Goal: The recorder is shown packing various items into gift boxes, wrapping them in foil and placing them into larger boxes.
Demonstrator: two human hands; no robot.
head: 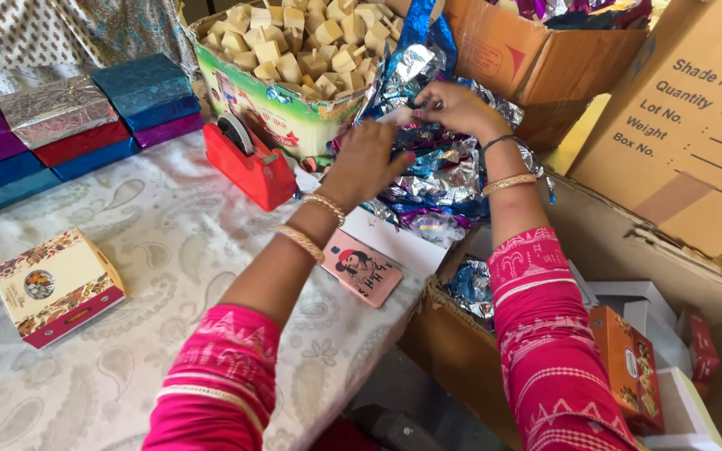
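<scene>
Foil wrapper sheets (436, 179) sat piled directly under both hands. Right hand (459, 108) pinched a silver-blue sheet; left hand (369, 159) pressed half-closed on the pile. Red tape dispenser (248, 163) just left of it, phone (363, 266) below its wrist.

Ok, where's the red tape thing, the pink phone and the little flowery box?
red tape dispenser (252, 167), head view, on its red body.
pink phone (363, 267), head view, middle of its back.
flowery box (56, 288), head view, on its top face.

Shiny foil wrappers (440, 179) lie heaped under my fingers, crinkled blue, silver and purple. The pile sits at the table's far edge, beside the cardboard box.
</scene>
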